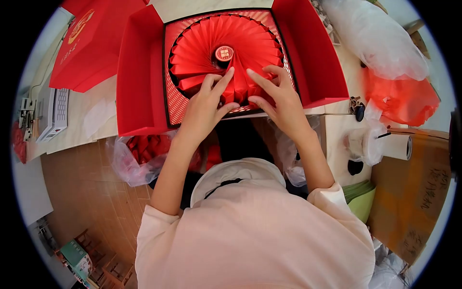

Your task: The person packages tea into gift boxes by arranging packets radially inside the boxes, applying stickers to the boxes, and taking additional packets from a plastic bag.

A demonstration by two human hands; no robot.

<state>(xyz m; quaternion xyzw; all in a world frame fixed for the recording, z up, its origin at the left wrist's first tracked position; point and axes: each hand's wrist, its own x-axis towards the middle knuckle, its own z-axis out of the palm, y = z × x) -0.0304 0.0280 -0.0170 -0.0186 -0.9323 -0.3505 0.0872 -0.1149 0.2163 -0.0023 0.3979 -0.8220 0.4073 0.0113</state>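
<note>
A ring of glossy red folded paper packets (207,41) fans out inside a square red box. At the ring's centre sits a round red-and-gold disc (224,53) with a square emblem. Over the ring's near side, my left hand (207,103) touches the folds, its thumb and index finger spread apart. Facing it, my right hand (280,98) has its thumb and index finger spread too, with the tips at the folds. A few upright red folds (238,86) stand between the two hands. The undersides of my fingertips are hidden.
The box's red side flaps (139,72) stand open. A red bag (94,48) and a laptop (54,113) are at left. Clear plastic (375,38), red plastic (402,98) and a cup (368,144) lie at right. A cardboard box (409,192) stands at lower right.
</note>
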